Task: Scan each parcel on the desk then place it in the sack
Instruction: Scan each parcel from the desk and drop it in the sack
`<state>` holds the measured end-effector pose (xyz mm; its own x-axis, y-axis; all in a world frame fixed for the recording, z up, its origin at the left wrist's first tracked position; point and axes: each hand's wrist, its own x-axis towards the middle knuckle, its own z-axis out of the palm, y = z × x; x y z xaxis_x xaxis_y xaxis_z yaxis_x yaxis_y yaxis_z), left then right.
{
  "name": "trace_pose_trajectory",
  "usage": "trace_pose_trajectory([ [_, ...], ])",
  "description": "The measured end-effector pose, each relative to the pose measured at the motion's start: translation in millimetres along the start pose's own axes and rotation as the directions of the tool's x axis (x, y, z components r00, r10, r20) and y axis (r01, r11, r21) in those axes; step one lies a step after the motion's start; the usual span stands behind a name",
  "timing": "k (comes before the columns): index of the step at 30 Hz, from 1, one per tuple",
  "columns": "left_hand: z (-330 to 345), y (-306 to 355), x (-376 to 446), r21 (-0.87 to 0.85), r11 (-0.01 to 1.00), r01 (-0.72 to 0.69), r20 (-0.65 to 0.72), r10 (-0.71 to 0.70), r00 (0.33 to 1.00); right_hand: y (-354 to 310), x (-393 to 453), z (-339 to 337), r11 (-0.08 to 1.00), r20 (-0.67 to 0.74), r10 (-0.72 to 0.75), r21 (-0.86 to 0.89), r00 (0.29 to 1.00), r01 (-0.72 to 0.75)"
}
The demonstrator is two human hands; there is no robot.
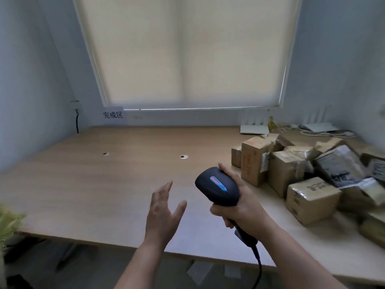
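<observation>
My right hand (235, 207) grips the handle of a black barcode scanner (218, 187) above the desk's front half; a blue light glows on its head and its cable hangs off the front edge. My left hand (163, 211) hovers open to the left of the scanner, fingers straight, holding nothing. A heap of several brown cardboard parcels (291, 174) lies on the right side of the wooden desk (104, 184), with a taped box (310, 200) nearest the front. A blurred greenish shape (8, 226) at the left edge may be the sack.
A paper sign with printed characters (113, 115) hangs on the back wall under a closed blind. White routers (254, 124) and loose cables sit at the back right. Two cable holes (183, 157) pierce the desk. A black cord (77, 122) runs down the left wall.
</observation>
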<state>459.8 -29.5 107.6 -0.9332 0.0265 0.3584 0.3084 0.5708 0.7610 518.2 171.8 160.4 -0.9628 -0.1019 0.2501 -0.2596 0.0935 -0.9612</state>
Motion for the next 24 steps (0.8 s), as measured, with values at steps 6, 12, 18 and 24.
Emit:
trace_pose_trajectory([
  [6, 61, 32, 12, -0.015, 0.997, -0.082, 0.101, 0.083, 0.991, 7, -16, -62, 0.999, -0.105, 0.037, 0.024, 0.994, -0.035],
  [12, 124, 53, 43, -0.017, 0.989, -0.147, 0.225, 0.147, 0.963, 26, -16, -113, 0.999, -0.213, 0.037, 0.016, 0.976, -0.034],
  [18, 190, 89, 65, -0.003, 0.966, -0.260, 0.325, 0.247, 0.913, 33, -24, -171, 0.997, -0.314, 0.039, -0.055, 0.948, -0.060],
  [24, 246, 124, 63, 0.044, 0.956, -0.290, 0.396, 0.250, 0.884, 53, -37, -234, 0.995, -0.326, 0.047, -0.065, 0.944, -0.072],
])
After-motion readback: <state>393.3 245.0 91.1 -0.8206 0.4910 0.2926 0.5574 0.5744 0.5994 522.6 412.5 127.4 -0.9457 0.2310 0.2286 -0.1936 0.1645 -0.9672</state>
